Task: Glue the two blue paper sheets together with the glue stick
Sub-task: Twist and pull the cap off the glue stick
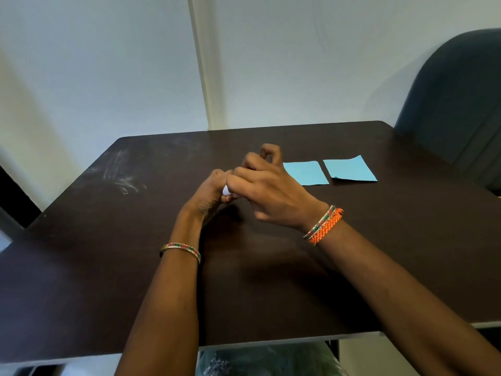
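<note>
Our fingers meet over the middle of the table: the left hand [210, 195] is curled into a fist around a small white object, and the right hand [267, 189] closes its thumb and first fingers on the same object from the other side. Only a sliver of white shows between the two hands — we take it for the glue stick [225, 190], though most of it is hidden in our grip, and we cannot tell whether its cap is on or off. The right hand's outer fingers are bent and lifted clear, not touching anything.

Further out, a thin beaded bangle [181, 249] rings the left wrist, and on the right wrist a similar bangle sits against an orange braided band [326, 226]. Both forearms reach in from the near edge, held a little above the surface.

The two blue paper sheets lie flat beyond the right hand, side by side with a narrow gap between them: the left sheet [307, 172] has its near-left corner hidden behind our knuckles, and the right sheet [349, 169] lies just beside it, one far corner slightly raised. Neither sheet is touched.

All of it rests on a dark brown table [108, 267] with pale scuff marks at its far left — a dark chair [455, 99] stands past its far right corner.
</note>
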